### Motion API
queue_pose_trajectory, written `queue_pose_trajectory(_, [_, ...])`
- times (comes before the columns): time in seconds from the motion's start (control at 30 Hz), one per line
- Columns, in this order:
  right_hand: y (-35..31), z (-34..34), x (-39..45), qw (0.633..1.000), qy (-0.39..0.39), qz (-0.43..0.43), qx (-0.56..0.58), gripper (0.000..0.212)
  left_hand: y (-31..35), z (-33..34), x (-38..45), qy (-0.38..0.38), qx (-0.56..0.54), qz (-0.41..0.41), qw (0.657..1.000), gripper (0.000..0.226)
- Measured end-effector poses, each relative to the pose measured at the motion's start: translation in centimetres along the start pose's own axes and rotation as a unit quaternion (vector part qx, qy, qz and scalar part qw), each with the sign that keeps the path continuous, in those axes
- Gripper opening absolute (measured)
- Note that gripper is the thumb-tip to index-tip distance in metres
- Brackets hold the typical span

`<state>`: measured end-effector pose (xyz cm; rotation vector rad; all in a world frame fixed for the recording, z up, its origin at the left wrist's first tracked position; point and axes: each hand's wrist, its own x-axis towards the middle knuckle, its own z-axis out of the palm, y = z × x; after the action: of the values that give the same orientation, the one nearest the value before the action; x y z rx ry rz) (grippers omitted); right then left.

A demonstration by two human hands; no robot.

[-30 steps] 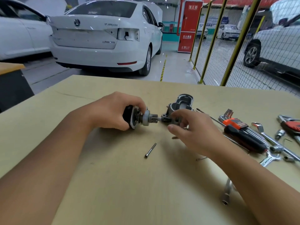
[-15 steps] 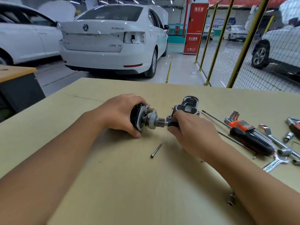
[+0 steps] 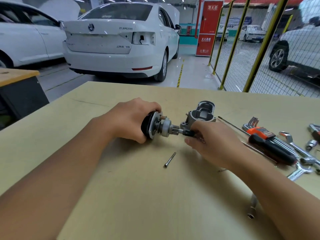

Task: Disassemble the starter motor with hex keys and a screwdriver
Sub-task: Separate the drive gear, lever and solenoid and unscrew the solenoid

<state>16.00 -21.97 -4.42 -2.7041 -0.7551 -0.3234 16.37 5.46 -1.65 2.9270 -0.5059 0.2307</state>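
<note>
My left hand grips the black starter motor body, which lies on its side on the table with its shaft and pinion gear pointing right. My right hand pinches a small dark part at the tip of the shaft. The grey aluminium nose housing stands apart from the motor, just behind my right hand. A loose long bolt lies on the table in front of the motor.
Right of my hands lie a black-handled screwdriver, a hex key set in an orange holder, wrenches, a socket and a long thin rod. Another bolt-like piece shows under my right forearm. The wooden table spreads toward me.
My right hand has moved from the nose housing to the shaft tip and now pinches the dark part there. The camera view shifted slightly; my left hand keeps its grip.
</note>
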Motion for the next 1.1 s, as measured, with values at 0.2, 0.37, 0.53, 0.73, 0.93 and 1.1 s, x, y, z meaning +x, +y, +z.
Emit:
queue_pose_trajectory(0.2, [-1.3,0.2,-0.2,0.989,0.086,-0.078,0.087,0.025,-0.4,-3.7,-2.2,-0.093,-0.186,-0.026,0.978,0.086])
queue_pose_trajectory(0.37, [-2.9,-0.7,-0.1,0.965,0.177,-0.104,0.161,0.029,-1.7,-4.9,-2.4,-0.15,-0.285,-0.025,0.946,0.081])
queue_pose_trajectory(0.53, [-2.8,-0.4,0.3,0.966,0.214,0.003,0.142,0.022,-3.1,-5.0,-1.0,-0.109,-0.324,-0.058,0.938,0.082])
queue_pose_trajectory(0.73, [-0.8,-1.3,0.1,0.978,0.195,0.021,0.075,0.012,-3.0,-4.3,1.3,-0.088,-0.269,-0.1,0.954,0.064])
queue_pose_trajectory(0.93, [-0.8,-1.7,0.0,0.975,0.199,-0.047,0.089,0.014,-3.5,-3.8,2.4,-0.117,-0.201,-0.124,0.965,0.043])
queue_pose_trajectory(1.1, [-0.8,-1.7,-0.2,0.974,0.202,-0.067,0.074,0.015,-3.5,-3.3,1.5,-0.145,-0.203,-0.1,0.963,0.069])
